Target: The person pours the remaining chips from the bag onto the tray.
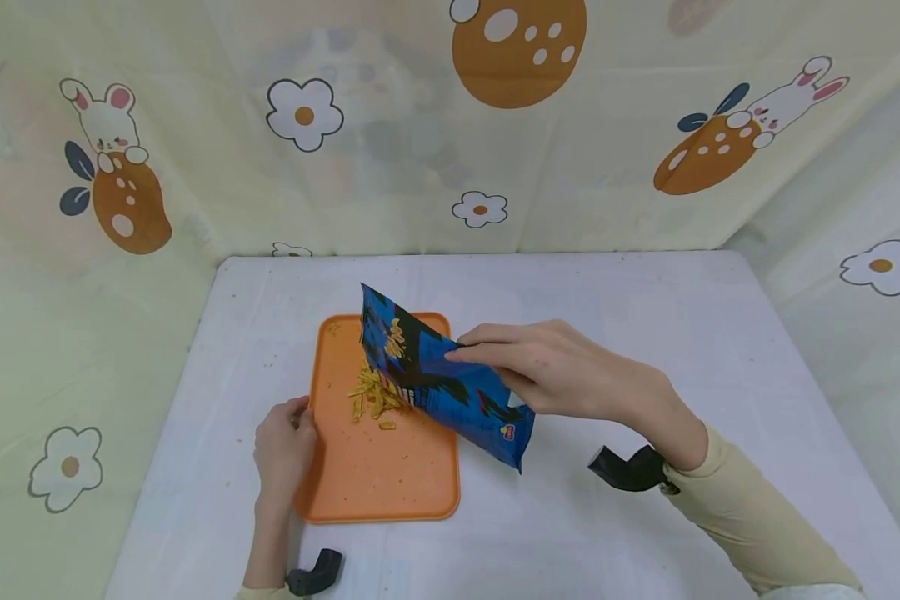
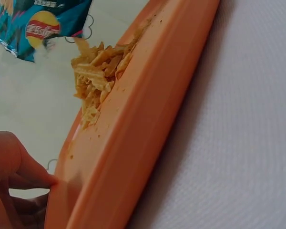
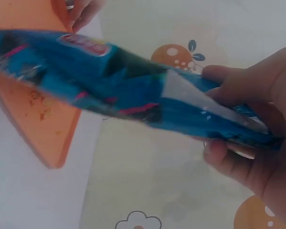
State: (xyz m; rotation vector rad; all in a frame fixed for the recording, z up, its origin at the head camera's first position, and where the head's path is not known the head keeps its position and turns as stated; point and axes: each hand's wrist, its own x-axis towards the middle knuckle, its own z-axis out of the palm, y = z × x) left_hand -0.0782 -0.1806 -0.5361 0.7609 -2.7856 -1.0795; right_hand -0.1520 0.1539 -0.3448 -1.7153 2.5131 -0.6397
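A blue chip bag (image 1: 450, 375) slants over the orange tray (image 1: 390, 492), its upper left end over the tray and its lower right end past the tray's right side. My right hand (image 1: 562, 367) grips the bag, thumb and fingers on opposite sides of it in the right wrist view. A small heap of yellow ridged chips (image 2: 97, 76) lies on the tray beneath the bag. With my left hand (image 1: 285, 446) I pinch the tray's left rim between thumb and fingers. The chips still inside the bag are hidden.
The tray lies on a white-covered table (image 1: 570, 533). Crumbs (image 3: 42, 102) dot the tray's surface. Behind the table hangs a cream curtain (image 1: 390, 167) printed with rabbits and flowers. A black wrist mount (image 1: 630, 468) sits at the right wrist, another black mount (image 1: 317, 572) at the left.
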